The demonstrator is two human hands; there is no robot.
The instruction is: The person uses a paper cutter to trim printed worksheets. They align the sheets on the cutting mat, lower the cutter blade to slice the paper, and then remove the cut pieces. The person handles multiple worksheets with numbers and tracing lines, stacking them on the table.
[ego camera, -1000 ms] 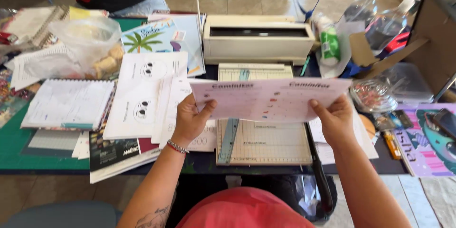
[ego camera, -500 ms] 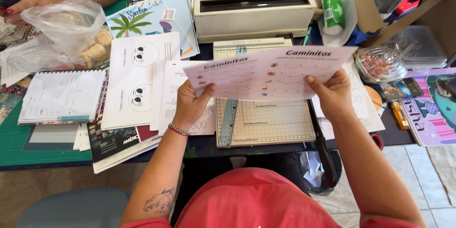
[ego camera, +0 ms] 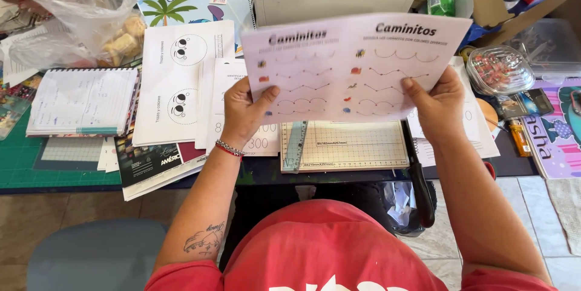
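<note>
Both hands, the left hand (ego camera: 245, 112) and the right hand (ego camera: 439, 106), are clamped on the side edges of a printed worksheet (ego camera: 354, 67), held just above the paper trimmer (ego camera: 345, 145) on the cluttered worktop (ego camera: 24, 164).

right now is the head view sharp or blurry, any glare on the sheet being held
Head view: sharp across the worksheet and both the left hand and right hand; lighting even and soft, no glare on the paper; straight edges bow slightly toward the frame borders, a wide-lens distortion.

Matt paper sheet (ego camera: 354, 67); crinkled glossy plastic bag (ego camera: 72, 6).
</note>
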